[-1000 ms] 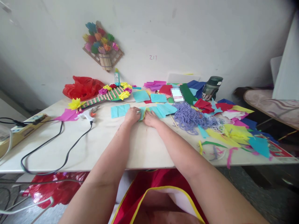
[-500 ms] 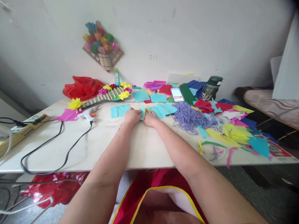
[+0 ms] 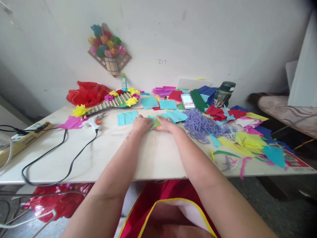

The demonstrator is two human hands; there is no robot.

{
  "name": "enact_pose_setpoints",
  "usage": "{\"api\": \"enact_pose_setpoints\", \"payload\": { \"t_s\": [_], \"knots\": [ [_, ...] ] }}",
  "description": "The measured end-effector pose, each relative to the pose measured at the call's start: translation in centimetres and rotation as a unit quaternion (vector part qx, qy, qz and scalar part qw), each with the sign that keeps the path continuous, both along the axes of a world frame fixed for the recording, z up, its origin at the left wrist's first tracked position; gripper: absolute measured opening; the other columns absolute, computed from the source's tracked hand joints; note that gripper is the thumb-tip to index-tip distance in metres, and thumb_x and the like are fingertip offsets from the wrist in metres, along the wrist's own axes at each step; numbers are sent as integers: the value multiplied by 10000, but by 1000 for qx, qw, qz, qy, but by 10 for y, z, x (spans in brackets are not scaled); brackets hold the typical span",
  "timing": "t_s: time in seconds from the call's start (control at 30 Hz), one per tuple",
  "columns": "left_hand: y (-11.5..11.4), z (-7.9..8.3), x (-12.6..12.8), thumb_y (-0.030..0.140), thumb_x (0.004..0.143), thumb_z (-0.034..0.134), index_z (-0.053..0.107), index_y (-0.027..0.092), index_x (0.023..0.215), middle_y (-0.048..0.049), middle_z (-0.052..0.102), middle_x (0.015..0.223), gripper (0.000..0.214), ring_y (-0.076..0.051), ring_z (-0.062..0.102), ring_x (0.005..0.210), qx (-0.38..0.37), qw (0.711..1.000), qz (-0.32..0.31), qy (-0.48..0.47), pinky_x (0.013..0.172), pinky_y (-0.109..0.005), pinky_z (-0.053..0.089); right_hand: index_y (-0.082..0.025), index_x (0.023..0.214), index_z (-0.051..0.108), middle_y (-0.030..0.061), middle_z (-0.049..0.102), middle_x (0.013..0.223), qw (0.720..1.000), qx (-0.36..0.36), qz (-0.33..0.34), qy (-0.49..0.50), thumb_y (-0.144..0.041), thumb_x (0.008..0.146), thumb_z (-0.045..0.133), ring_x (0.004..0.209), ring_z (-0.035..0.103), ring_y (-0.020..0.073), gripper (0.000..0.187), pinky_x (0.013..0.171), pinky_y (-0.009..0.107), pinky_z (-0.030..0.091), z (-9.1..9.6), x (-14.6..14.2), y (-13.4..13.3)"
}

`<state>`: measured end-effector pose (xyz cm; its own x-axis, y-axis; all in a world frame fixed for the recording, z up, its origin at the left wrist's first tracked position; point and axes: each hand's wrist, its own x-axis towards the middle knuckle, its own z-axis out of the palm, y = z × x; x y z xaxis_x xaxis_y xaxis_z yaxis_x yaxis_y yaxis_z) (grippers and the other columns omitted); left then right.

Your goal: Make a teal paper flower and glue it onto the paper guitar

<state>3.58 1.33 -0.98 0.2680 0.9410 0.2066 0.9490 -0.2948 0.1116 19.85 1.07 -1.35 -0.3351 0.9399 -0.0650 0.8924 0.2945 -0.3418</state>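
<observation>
A piece of light blue crepe paper with a yellow-green part (image 3: 156, 123) lies on the table between my hands. My left hand (image 3: 142, 124) rests on its left side, fingers laid over the paper. On the other side my right hand (image 3: 165, 125) lies flat with its fingers stretched out, touching the right edge. To the left sits a light blue paper rectangle (image 3: 126, 118), close to my left hand. More light blue paper (image 3: 177, 115) lies just beyond my right hand. The fingertips partly hide the paper between them.
A glue gun (image 3: 92, 123) with a black cord lies left, near a power strip (image 3: 27, 135). A guitar-shaped craft with paper flowers (image 3: 111, 101) stands behind. Purple yarn (image 3: 199, 125), paper scraps (image 3: 250, 142) and a dark bottle (image 3: 225, 94) fill the right side.
The paper between my hands stood partly raised and folded; now it lies flatter and more spread. My right hand has shifted slightly to the right, so the gap between my hands is wider.
</observation>
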Motion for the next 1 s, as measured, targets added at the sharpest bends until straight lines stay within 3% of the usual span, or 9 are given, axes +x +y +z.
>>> {"api": "enact_pose_setpoints", "payload": {
  "t_s": [0.23,0.43,0.7,0.9,1.0],
  "knots": [
    [-4,2,5,415,852,451,692,300,1075,-52,655,1163,348,-315,471,1142,4,999,-33,35,916,-432,379,-151,1488,175,60,185,1545,997,46,11,65,-252,831,484,1414,205,188,733,1143,343,203,5,17,7],
    [0,-3,4,439,849,457,706,308,1035,-40,655,1167,338,-314,472,1145,19,999,-37,24,921,-430,383,-228,1418,366,8,287,1515,994,108,32,5,-318,901,420,1410,217,175,527,1158,437,125,-3,2,6],
    [0,-6,1,450,794,518,663,242,1133,-91,678,1076,423,-297,474,1158,8,999,-2,-34,918,-391,404,-306,1397,396,-26,274,1516,996,59,27,-66,-318,939,308,1407,228,209,466,1147,493,124,-9,-8,5],
    [-1,-6,1,503,674,622,629,174,1084,-126,580,1232,527,-318,402,1221,38,988,127,-82,989,-417,341,-292,1400,384,-22,259,1524,996,48,25,-75,-306,943,288,1413,208,185,466,1141,494,137,-5,-9,2],
    [-2,-4,3,541,670,608,661,170,957,-140,554,1253,472,-336,383,1229,2,983,160,-85,995,-430,326,-278,1412,366,-21,243,1528,996,42,24,-76,-315,943,283,1415,198,181,478,1142,494,138,-4,-9,1]
  ]
}}
